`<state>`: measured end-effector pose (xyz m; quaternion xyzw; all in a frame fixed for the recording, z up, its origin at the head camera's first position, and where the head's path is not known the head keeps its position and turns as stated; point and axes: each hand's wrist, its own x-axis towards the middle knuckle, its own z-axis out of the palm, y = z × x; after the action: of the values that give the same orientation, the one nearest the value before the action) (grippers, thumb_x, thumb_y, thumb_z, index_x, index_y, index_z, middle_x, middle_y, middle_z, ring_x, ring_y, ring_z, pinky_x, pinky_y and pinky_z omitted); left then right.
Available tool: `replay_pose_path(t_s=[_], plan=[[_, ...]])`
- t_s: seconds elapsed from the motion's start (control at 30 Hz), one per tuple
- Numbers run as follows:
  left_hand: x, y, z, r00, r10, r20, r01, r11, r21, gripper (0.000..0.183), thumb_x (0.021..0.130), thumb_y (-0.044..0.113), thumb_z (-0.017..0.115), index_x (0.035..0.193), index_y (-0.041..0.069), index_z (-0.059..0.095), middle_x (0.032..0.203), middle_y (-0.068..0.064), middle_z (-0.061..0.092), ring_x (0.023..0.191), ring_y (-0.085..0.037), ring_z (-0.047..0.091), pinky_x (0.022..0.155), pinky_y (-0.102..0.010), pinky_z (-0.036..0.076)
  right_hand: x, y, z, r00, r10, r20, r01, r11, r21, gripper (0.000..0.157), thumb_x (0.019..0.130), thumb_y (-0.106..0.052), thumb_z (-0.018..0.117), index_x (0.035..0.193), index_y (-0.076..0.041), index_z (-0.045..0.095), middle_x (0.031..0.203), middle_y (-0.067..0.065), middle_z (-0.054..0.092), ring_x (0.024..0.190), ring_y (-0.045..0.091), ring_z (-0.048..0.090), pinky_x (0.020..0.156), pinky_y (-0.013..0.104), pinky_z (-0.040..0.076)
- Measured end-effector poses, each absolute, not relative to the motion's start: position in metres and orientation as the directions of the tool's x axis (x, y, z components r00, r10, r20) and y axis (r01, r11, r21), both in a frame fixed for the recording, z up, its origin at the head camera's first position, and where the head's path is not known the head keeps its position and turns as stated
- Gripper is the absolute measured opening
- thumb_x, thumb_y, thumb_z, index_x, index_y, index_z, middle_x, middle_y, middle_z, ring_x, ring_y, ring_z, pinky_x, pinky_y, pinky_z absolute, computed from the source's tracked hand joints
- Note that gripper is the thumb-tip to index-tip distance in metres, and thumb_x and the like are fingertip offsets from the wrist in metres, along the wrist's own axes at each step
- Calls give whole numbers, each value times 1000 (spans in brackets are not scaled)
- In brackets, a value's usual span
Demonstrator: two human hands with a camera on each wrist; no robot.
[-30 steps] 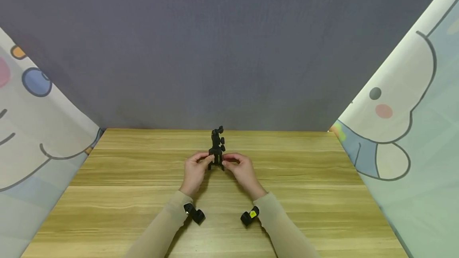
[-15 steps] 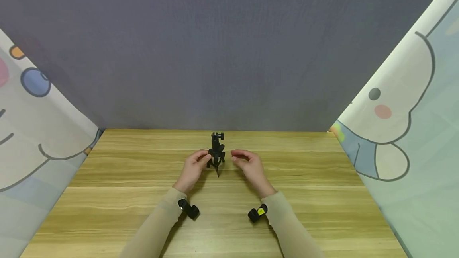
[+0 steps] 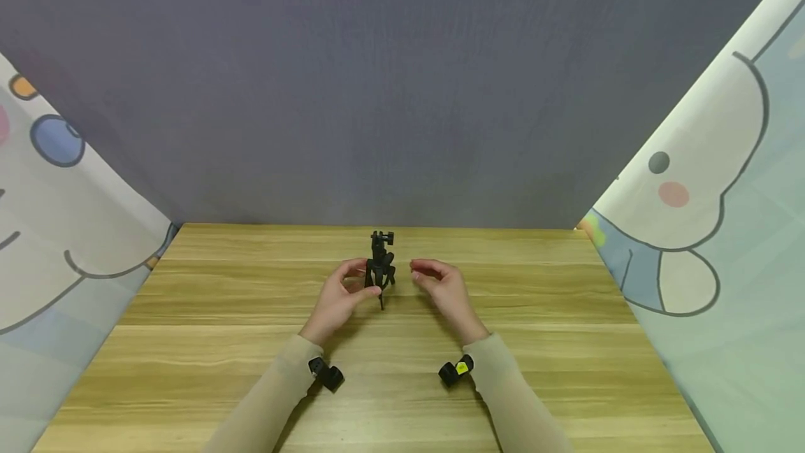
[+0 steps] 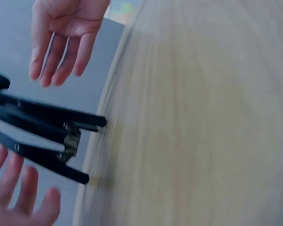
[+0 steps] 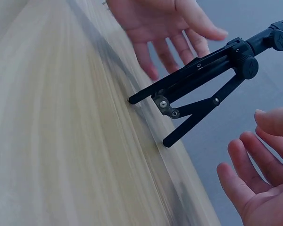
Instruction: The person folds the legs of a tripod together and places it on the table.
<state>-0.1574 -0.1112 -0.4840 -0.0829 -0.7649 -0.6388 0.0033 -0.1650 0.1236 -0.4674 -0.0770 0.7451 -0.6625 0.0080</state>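
Tripod [image 3: 379, 259] on wood-grain table [image 3: 541, 299] before grey backdrop [image 3: 390, 89], left hand [image 3: 337, 300] and right hand [image 3: 448, 296] relaxed

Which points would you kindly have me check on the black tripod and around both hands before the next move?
1. Black tripod upright: ok, its head points up in the head view.
2. Legs spread: ok, they stand apart in the right wrist view.
3. Every foot on the tabletop: cannot tell, not all contacts show clearly.
4. Right hand clear of the tripod: ok, a gap shows between them.
5. Left hand clear of the tripod: cannot tell, its thumb overlaps the legs in the head view.
6. Knobs tightened: cannot tell by sight.
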Motion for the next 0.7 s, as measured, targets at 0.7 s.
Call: replay_pose_path(t_s=[0.7], plan=[[-161,-111,-482,-963,100,250,268,271,925,39,77,14,88,112,9,72,107,-5,66,103,-25,63,91,-51,51,-150,115,-445,-983,-168,78,-96,103,-990,29,92,3,67,119,12,65,120,29,64,107,34,65,84,24,53]])
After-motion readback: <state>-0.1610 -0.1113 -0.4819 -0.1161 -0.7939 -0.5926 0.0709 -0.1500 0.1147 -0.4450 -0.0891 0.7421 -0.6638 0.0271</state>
